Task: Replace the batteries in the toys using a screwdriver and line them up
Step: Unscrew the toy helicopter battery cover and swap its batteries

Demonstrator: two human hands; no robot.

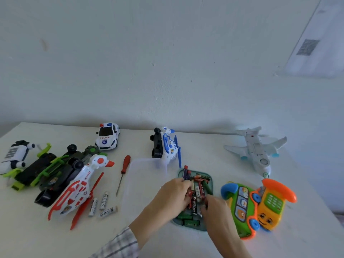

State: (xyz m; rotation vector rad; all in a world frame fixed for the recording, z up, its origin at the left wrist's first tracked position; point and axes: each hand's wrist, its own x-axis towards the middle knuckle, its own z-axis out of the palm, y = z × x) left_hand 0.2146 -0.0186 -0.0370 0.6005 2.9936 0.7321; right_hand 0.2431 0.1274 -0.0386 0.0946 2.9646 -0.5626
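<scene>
1. Directly under both hands sits the small teal plastic tray of loose batteries (209,178), a heap of green, black-and-red and purple cells lying crossed at all angles.
2. I see my left hand (173,194) reaching in from the tray's left edge, fingers curled down into the pile. They look closed around one or two cells, though the exact grip is hidden by the knuckles.
3. My right hand (216,209) comes in from the near-right corner, fingertips pinched among the batteries. Whether it actually holds one I cannot tell.
4. The black battery with red lettering (194,205) lies between the two hands, its long axis running away from me toward the wall. Both hands are about equally close to it.
5. Well to the left of my left hand lies the red-and-white plastic toy helicopter (78,189) on its side, nose pointing away and to the right. I judge it the toy now being served.
6. Just beside that helicopter, between it and my left hand, lie three white spent batteries (103,204), roughly parallel.
7. Beyond them, the red-handled screwdriver (122,174) rests with its tip toward me.
8. My judgement: fresh cells must travel leftward, so the left hand is the nearer carrier.
</scene>
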